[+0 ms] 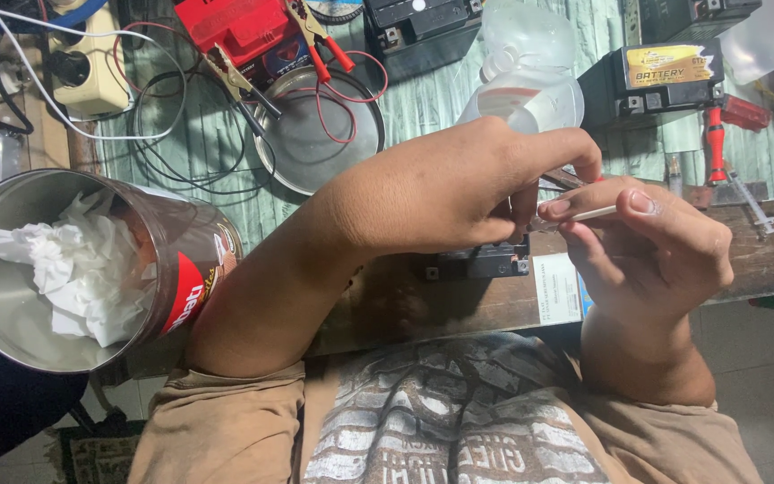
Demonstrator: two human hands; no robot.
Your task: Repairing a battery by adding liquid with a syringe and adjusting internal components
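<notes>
My left hand (459, 184) and my right hand (651, 242) meet over the edge of a wooden bench (763, 255). Together they pinch a thin white stick-like piece (591, 213) that runs between the fingertips. My left fingers also cover a small clear object whose shape I cannot make out. Below the hands a small black battery (485, 262) sits on the bench, mostly hidden by my left hand. A clear plastic bottle (526, 85) with some liquid stands just behind my left hand.
A metal tin (11, 305) holding crumpled white tissue stands at the left. A steel bowl (315, 134), a red charger box (235, 27) with clamps and wires, a white power strip (91, 67), black batteries (656, 81), a red screwdriver (717, 148) and a syringe (750, 204) lie behind.
</notes>
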